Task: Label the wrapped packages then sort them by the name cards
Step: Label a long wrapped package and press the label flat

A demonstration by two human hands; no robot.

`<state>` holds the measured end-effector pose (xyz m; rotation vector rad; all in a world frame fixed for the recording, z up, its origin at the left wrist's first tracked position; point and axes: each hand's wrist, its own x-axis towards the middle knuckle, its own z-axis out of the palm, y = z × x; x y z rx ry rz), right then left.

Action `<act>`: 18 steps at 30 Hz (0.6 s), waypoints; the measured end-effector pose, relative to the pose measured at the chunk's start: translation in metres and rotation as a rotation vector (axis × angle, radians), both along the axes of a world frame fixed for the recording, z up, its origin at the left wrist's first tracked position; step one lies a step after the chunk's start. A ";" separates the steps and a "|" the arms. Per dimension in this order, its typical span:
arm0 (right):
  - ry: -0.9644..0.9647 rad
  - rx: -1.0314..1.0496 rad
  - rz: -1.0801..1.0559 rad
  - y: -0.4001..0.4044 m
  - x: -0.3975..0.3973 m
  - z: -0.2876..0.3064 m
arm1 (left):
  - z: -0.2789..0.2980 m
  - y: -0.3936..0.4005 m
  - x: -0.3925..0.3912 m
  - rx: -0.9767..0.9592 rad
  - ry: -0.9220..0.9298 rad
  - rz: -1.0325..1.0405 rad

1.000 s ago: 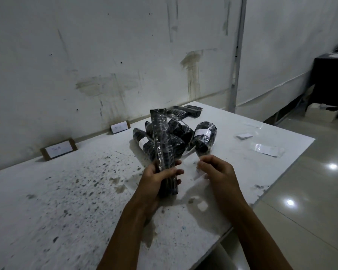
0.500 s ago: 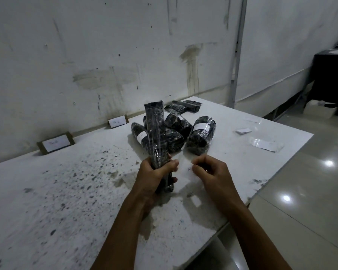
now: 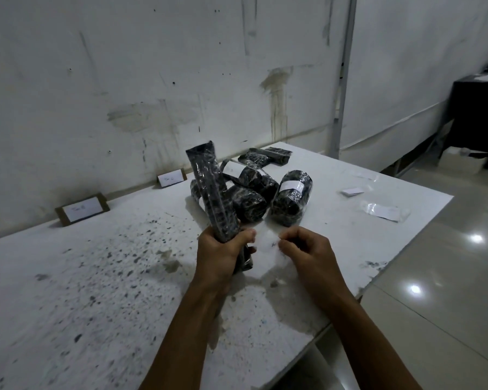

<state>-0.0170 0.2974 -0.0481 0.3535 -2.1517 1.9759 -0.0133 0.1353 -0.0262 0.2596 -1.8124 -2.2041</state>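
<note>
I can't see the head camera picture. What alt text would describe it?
A person's left hand grips a long black wrapped package upright over a speckled white table, while the right hand pinches a small white label beside it. Behind lie more wrapped packages and two name cards along the wall.

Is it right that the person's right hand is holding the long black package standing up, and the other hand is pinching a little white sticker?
Not quite: the hands are swapped. In the head view the left hand grips the long black package, held nearly upright, and the right hand pinches the little white sticker.
</note>
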 end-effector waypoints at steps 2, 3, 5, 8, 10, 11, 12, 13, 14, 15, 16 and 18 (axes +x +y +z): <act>-0.023 -0.019 -0.007 0.000 0.000 0.001 | -0.001 0.002 -0.001 0.015 0.001 0.038; -0.032 -0.030 -0.008 0.000 0.000 0.002 | -0.001 0.004 -0.001 0.026 0.004 0.053; -0.043 -0.055 -0.006 0.000 0.000 0.003 | -0.002 0.006 0.000 0.046 0.009 0.081; -0.059 -0.066 0.004 0.002 0.001 0.003 | -0.004 0.006 -0.001 0.060 -0.003 0.097; -0.070 -0.056 0.007 0.002 0.002 0.003 | -0.005 0.004 -0.001 0.052 -0.015 0.074; -0.074 -0.047 0.004 0.002 0.002 0.003 | -0.005 0.003 -0.001 0.051 -0.020 0.063; -0.075 -0.039 -0.002 0.002 0.002 0.003 | -0.005 0.003 -0.001 0.054 -0.022 0.054; -0.076 -0.038 -0.011 0.002 0.002 0.004 | -0.005 0.003 -0.001 0.065 -0.023 0.044; -0.079 -0.045 -0.020 0.003 0.002 0.003 | -0.004 0.003 -0.001 0.082 -0.024 0.037; -0.083 -0.059 -0.029 0.003 0.002 0.003 | -0.004 0.001 -0.001 0.103 -0.022 0.036; -0.087 -0.074 -0.034 0.004 0.002 0.003 | -0.003 0.000 -0.002 0.121 -0.018 0.042; -0.093 -0.093 -0.033 0.005 0.002 0.003 | -0.002 -0.005 -0.003 0.130 -0.012 0.053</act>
